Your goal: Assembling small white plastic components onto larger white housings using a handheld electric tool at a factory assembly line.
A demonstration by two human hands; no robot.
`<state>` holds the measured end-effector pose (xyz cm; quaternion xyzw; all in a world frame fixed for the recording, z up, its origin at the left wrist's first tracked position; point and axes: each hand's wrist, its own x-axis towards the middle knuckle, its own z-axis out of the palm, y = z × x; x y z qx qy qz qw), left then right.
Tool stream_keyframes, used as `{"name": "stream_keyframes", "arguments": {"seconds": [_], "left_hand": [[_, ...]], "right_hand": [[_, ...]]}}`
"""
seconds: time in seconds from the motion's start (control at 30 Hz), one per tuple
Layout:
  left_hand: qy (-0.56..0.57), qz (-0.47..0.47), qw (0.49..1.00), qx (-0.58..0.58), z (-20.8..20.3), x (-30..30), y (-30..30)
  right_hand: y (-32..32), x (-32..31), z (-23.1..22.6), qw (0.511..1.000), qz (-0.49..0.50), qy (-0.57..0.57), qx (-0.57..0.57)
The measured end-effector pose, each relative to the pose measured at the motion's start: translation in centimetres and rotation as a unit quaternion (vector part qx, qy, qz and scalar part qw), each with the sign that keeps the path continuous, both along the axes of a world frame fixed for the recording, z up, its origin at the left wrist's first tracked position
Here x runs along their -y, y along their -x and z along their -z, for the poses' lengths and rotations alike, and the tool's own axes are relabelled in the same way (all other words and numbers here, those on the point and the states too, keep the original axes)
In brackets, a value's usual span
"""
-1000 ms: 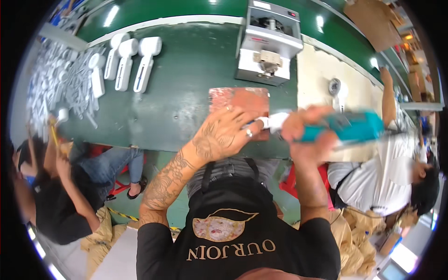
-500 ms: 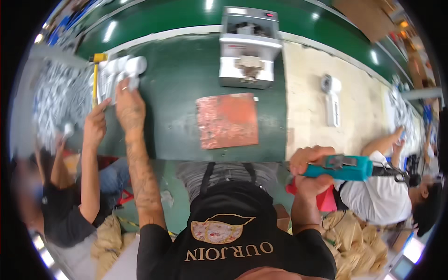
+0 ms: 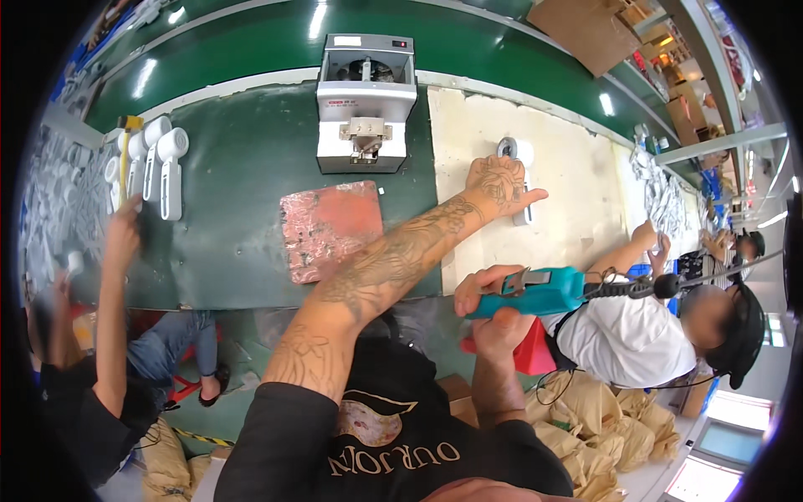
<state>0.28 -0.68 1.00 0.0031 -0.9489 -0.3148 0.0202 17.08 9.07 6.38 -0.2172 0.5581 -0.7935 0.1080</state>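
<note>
Left grip (image 3: 500,181): over white device (image 3: 524,151), upper right of centre; cannot tell whether grasping
Right grip (image 3: 492,305): wrapped round teal tool (image 3: 545,291), lower right of centre

Factory workshop: power tool (image 3: 544,293), heaped grey parts (image 3: 65,188) (co-workers (image 3: 623,335) alongside).

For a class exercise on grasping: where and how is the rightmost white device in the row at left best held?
Probably by its handle, with the left hand coming from the right: the slim, straight handle points to the near side, away from the round head, while neighbouring devices lie along its left.
</note>
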Motion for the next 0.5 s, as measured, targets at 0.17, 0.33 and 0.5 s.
{"name": "stream_keyframes", "arguments": {"seconds": [0.17, 0.33, 0.5], "left_hand": [[-0.02, -0.038, 0.998, -0.038, 2.5, 0.4, 1.4], [-0.08, 0.012, 0.97, -0.228, 0.1, 6.3, -4.7], [-0.041, 0.023, 0.963, -0.264, -2.9, 11.6, -14.6]], "right_hand": [[-0.6, -1.3, 0.3, 1.0, 0.015, -0.004, -0.002], [0.3, -2.9, 0.8, 0.998, 0.017, 0.003, 0.057], [1.5, -0.9, 0.4, 0.999, 0.03, -0.04, 0.015]]}}
